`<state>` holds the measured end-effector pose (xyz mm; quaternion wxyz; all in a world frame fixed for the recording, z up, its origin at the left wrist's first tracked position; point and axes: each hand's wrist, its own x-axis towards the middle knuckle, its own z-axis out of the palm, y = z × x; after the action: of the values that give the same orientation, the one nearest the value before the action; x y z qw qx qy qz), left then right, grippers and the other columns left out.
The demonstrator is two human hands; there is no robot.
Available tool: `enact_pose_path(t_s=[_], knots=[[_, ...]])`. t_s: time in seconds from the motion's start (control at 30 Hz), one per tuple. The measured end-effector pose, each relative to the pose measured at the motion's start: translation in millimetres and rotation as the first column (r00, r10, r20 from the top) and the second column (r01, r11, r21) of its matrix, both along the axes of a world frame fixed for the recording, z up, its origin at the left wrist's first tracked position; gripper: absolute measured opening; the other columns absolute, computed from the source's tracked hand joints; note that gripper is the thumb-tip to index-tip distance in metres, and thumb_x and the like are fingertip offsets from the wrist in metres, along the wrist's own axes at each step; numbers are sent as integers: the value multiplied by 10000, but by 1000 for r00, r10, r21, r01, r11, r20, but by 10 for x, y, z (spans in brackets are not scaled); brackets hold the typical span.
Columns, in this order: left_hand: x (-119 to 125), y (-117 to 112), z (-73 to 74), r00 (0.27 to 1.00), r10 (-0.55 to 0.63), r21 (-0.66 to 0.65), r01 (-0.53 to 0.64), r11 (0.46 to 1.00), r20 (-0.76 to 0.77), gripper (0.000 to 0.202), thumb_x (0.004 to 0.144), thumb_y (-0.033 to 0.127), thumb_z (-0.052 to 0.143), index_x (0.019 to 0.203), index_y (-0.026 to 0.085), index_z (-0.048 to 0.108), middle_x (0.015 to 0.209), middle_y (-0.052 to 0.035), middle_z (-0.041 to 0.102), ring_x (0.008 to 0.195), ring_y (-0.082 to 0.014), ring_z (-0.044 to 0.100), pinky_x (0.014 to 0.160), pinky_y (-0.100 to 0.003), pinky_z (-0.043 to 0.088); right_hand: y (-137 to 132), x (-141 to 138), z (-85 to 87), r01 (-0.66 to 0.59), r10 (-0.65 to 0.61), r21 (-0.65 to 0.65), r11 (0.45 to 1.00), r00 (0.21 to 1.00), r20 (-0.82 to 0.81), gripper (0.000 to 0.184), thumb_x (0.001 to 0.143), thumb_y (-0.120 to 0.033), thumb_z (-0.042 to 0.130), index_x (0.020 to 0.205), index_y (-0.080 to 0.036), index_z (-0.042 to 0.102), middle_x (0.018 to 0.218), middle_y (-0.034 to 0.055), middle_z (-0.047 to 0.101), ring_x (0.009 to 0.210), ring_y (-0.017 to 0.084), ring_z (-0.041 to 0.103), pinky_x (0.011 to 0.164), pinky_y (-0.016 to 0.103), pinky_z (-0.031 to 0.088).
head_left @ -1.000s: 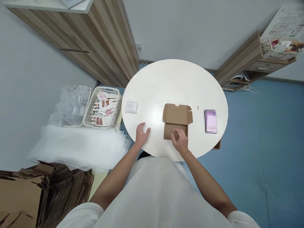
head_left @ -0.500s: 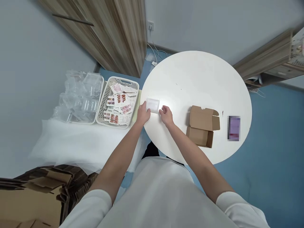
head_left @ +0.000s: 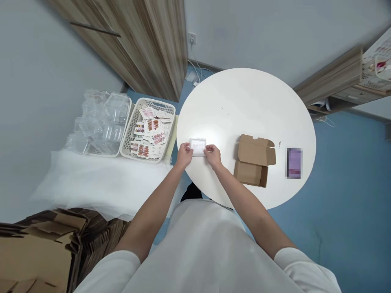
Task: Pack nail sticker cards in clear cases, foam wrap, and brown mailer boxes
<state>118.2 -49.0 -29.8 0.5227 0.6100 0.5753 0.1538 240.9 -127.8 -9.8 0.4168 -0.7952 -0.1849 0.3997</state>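
Observation:
A small clear plastic case [head_left: 197, 146] is held over the near left part of the round white table [head_left: 244, 101]. My left hand [head_left: 184, 155] grips its left end and my right hand [head_left: 213, 156] grips its right end, fingers closed on it. To the right on the table lies a small brown cardboard box [head_left: 253, 160] with its lid flap open. A purple card or phone [head_left: 294, 162] lies further right.
Left of the table stand a white basket [head_left: 128, 140] of printed packets and a tray of clear plastic cases [head_left: 99, 122] on white foam sheets [head_left: 97, 185]. Flat cardboard blanks [head_left: 45, 248] are stacked at lower left. Wooden cabinets stand behind.
My right hand left the cardboard box and both hands went to the plastic case at the left, took hold of it and drew it nearer to me. The view turned left.

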Motion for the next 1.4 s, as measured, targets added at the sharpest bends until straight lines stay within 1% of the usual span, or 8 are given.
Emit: enact_pose_path(t_s=[0.13,0.23,0.47,0.7,1.0,1.23,1.3,1.4], knots=[[12,-332,117,997,42,32,-44,999,62,355,731,239,516,1072,173,447,841,-21,527,672,-100,520,664,-261,440,-322,16,156,-33,32,70,997,999,11,241,691,-314,496,902,-202,528,964,35,580,703,127,576,689,287,464],[78,-596,264,995,-2,75,-5,997,101,323,737,266,505,1044,179,456,866,-26,532,669,-99,519,659,-260,443,-627,105,296,-65,61,126,990,998,34,236,699,-327,488,900,-207,521,976,35,582,691,127,581,640,273,465],[534,-1286,628,972,-233,198,222,955,32,307,743,276,492,1037,199,449,869,-27,543,661,-113,532,630,-262,441,-1488,545,573,-45,19,163,986,987,162,215,704,-321,482,885,-206,500,871,29,610,650,142,581,606,281,457],[1100,-1799,690,877,-467,259,480,838,-115,296,758,256,474,1048,217,431,794,-11,566,641,-143,563,634,-287,434,-2147,1021,545,-83,67,27,996,928,366,159,725,-237,431,874,-226,485,792,-8,604,663,146,577,631,283,423],[1341,-1947,563,770,-590,159,632,759,-241,437,695,142,472,1128,163,424,960,-92,599,859,-205,577,759,-322,416,-2263,1245,358,-242,290,-163,956,854,432,205,706,-138,438,878,-208,525,780,23,591,695,158,542,619,267,395],[1383,-1993,493,671,-649,134,725,675,-360,422,681,228,526,1089,130,483,1094,-170,546,1048,-280,498,833,-348,375,-2201,1238,266,-336,408,-237,912,804,432,267,701,-166,503,966,-167,540,901,91,601,824,204,558,715,311,408],[1375,-2024,493,647,-668,127,746,653,-366,373,676,252,541,1028,132,518,1062,-170,561,1038,-292,503,827,-352,380,-2210,1218,261,-359,431,-241,902,792,433,276,698,-183,523,971,-152,549,944,116,594,860,217,554,747,326,407],[1321,-2044,511,678,-656,185,729,659,-333,345,682,286,549,998,148,536,1065,-151,557,1031,-280,507,837,-355,386,-2245,1231,282,-360,398,-172,917,794,460,296,700,-195,529,992,-152,546,994,115,573,892,209,546,781,333,408]])
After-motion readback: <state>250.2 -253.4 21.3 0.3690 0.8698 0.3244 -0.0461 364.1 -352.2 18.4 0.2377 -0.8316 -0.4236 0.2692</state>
